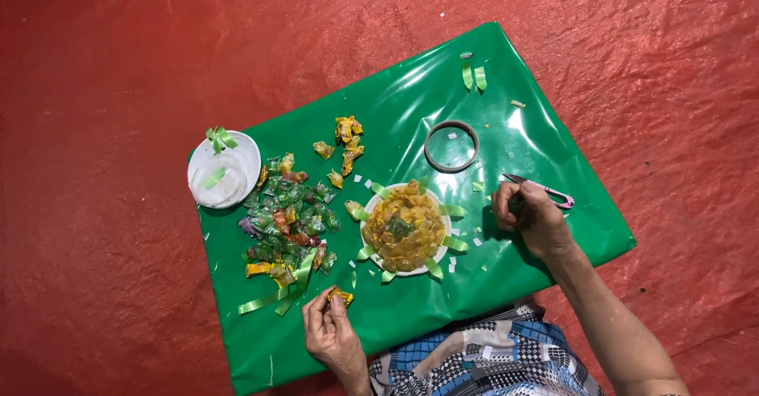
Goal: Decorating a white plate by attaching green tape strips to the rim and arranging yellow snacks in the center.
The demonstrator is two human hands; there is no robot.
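Note:
My left hand [332, 331] pinches a small orange-yellow wrapped candy [341, 294] near the front edge of a green plastic sheet [522, 139]. My right hand [531, 216] rests on the sheet at the right, fingers closed around the handle of small pink-handled scissors [553, 194] whose blades point left. Between the hands stands a white paper plate [439, 206] covered with a dome of yellow candies and ringed by green ribbon loops [454, 243].
A pile of green, red and yellow wrapped candies [286, 218] lies left of the plate, with more yellow ones [346, 143] behind. A stack of white plates [225, 171] with a green bow sits at far left. A tape roll [451, 145] and ribbon scraps [474, 77] lie behind. Red floor surrounds.

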